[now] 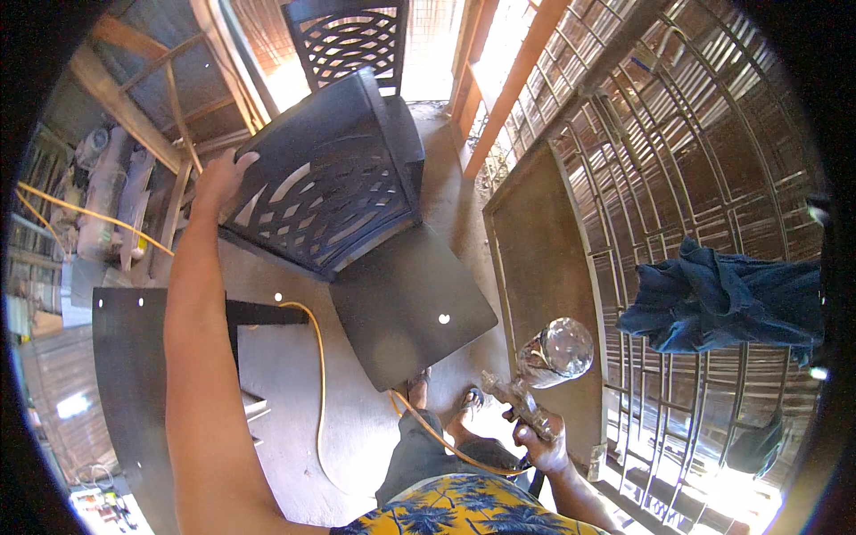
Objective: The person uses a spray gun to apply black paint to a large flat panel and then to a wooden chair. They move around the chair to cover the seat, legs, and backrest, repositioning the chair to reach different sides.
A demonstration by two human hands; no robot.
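A black chair (415, 303) with a curved lattice backrest stands tilted in front of me, its flat seat toward my feet. My left hand (225, 178) is closed around the upper left edge of that backrest. Low at the right, my right hand (546, 446) grips a paint spray gun (515, 394) by its handle. The gun carries a smeared, see-through cup (557, 352), and its nozzle end points toward the chair seat. From the gun's handle an orange-yellow air hose (437, 434) runs past my legs. Whether a finger presses the trigger, I cannot tell.
Another black lattice-backed chair (348, 40) stands beyond the first. A black panel-like piece of furniture (134, 383) is at the left, near more yellow hose (321, 383). At the right, a brown board (542, 259) leans by a metal grille (687, 169) with a dark blue cloth (713, 299).
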